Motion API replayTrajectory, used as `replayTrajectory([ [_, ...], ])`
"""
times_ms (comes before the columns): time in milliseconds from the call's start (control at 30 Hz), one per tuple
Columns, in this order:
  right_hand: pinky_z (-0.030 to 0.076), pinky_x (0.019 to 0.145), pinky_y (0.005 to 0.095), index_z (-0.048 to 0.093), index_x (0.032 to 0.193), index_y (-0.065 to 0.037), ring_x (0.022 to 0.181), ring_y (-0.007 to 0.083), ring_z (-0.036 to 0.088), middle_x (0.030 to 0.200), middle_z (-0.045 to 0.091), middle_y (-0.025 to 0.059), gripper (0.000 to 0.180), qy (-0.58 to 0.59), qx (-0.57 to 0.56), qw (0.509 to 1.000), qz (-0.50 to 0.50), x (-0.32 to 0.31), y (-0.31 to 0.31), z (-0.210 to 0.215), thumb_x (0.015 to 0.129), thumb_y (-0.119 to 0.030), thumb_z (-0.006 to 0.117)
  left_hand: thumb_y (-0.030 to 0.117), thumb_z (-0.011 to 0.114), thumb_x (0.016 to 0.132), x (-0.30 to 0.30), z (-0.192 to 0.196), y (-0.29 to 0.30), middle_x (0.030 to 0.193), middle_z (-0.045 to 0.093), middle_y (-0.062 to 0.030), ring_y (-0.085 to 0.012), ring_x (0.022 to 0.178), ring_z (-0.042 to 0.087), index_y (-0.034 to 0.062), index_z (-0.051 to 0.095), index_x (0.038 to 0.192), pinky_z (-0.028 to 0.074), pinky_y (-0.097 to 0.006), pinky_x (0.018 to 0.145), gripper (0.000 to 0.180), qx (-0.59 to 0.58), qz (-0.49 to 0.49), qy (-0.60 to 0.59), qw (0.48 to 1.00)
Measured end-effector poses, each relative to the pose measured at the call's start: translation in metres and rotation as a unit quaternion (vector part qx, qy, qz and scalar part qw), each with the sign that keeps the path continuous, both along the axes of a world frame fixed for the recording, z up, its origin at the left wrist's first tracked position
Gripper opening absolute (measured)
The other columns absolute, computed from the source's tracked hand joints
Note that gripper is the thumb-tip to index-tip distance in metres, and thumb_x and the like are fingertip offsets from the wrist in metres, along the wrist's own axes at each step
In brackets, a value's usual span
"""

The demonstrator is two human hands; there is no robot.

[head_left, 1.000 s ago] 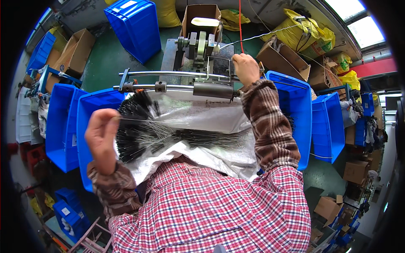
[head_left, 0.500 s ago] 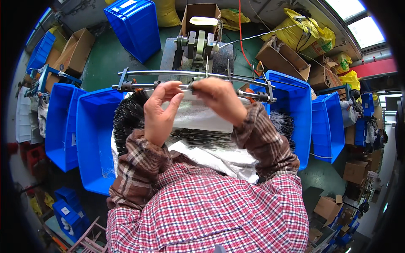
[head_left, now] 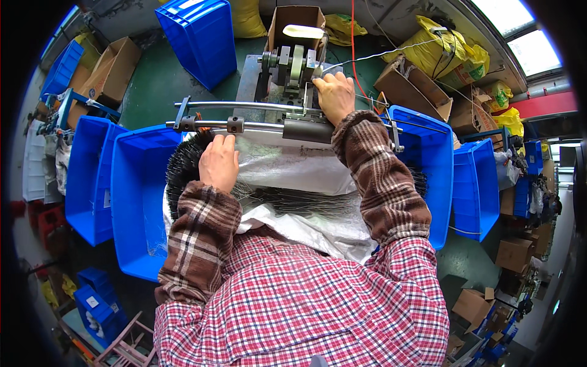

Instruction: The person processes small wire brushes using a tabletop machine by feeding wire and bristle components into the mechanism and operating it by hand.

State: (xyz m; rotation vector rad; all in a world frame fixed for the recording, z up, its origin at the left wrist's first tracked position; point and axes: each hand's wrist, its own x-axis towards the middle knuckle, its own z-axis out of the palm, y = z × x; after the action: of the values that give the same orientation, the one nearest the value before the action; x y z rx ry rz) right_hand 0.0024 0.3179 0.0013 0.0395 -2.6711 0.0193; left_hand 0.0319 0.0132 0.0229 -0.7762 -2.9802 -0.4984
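My right hand [head_left: 335, 96] reaches forward to the bench machine [head_left: 297, 67]. Its fingers are curled in at the machine's right side, and what they grip is hidden. Below the front rods, my left hand [head_left: 219, 164] lies over the black-tipped end of a bundle of thin wires [head_left: 191, 159]; the fingers stretch forward, the thumb is hidden, and no held thing shows. The wires' thin grey lengths run across my lap over a white plastic sheet [head_left: 287, 165]. A steel rod [head_left: 263, 127] with a dark collar [head_left: 235, 125] and a thick grey sleeve [head_left: 307, 130] spans the machine's front.
Blue bins [head_left: 140, 202] flank me, with another blue bin [head_left: 428, 177] at my right. A tall blue crate [head_left: 199, 43] stands behind on the left. Cardboard boxes [head_left: 413, 88] and yellow sacks [head_left: 425, 49] lie at the back right. A red hose [head_left: 353, 37] hangs beside the machine.
My hands have parted from where they met at the front rod. The right has moved forward to the machine's side; the left has dropped back toward the wires' black ends.
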Motion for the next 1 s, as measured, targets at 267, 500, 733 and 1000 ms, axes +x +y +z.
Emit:
replayTrajectory([
  [267, 0.040, 0.082, 0.0370, 0.068, 0.104, -0.011, 0.091, 0.0220, 0.056, 0.090, 0.063, 0.0026, 0.023, -0.025, -0.026, 0.998, 0.052, 0.000, 0.006, -0.001, 0.082, -0.014, 0.061, 0.002, 0.062, 0.079, -0.002, -0.011, -0.005, 0.085, 0.060, -0.0109, -0.0287, 0.085, 0.061, 0.0036, 0.061, 0.090, 0.050, -0.038, 0.075, 0.011, 0.030, -0.018, 0.061, 0.997],
  [500, 0.037, 0.082, 0.0408, 0.063, 0.102, -0.005, 0.095, 0.0245, 0.052, 0.095, 0.057, 0.0070, 0.047, -0.022, -0.020, 0.995, -0.098, 0.045, 0.005, 0.010, 0.072, -0.040, 0.075, -0.001, 0.059, 0.082, 0.003, 0.052, -0.019, 0.090, 0.065, -0.0146, -0.0311, 0.084, 0.064, 0.0019, 0.064, 0.094, 0.050, -0.037, 0.075, 0.013, 0.201, 0.027, 0.056, 0.978],
  [733, 0.037, 0.080, 0.0411, 0.062, 0.092, -0.008, 0.092, 0.0248, 0.053, 0.090, 0.057, 0.0070, 0.039, -0.007, -0.032, 0.995, -0.097, 0.026, -0.027, 0.005, 0.072, -0.039, 0.075, -0.001, 0.066, 0.085, 0.014, 0.101, -0.031, 0.086, 0.065, -0.0033, -0.0096, 0.079, 0.060, 0.0018, 0.063, 0.099, 0.049, -0.024, 0.072, 0.015, 0.375, 0.098, 0.052, 0.920],
  [1000, 0.036, 0.081, 0.0407, 0.060, 0.095, -0.008, 0.094, 0.0245, 0.052, 0.094, 0.056, 0.0073, 0.034, -0.032, -0.040, 0.997, -0.057, 0.019, -0.037, 0.006, 0.078, -0.036, 0.069, -0.003, 0.063, 0.088, 0.018, 0.089, -0.025, 0.090, 0.062, -0.0004, -0.0056, 0.082, 0.058, 0.0018, 0.060, 0.099, 0.047, -0.018, 0.074, 0.012, 0.510, 0.051, -0.135, 0.848],
])
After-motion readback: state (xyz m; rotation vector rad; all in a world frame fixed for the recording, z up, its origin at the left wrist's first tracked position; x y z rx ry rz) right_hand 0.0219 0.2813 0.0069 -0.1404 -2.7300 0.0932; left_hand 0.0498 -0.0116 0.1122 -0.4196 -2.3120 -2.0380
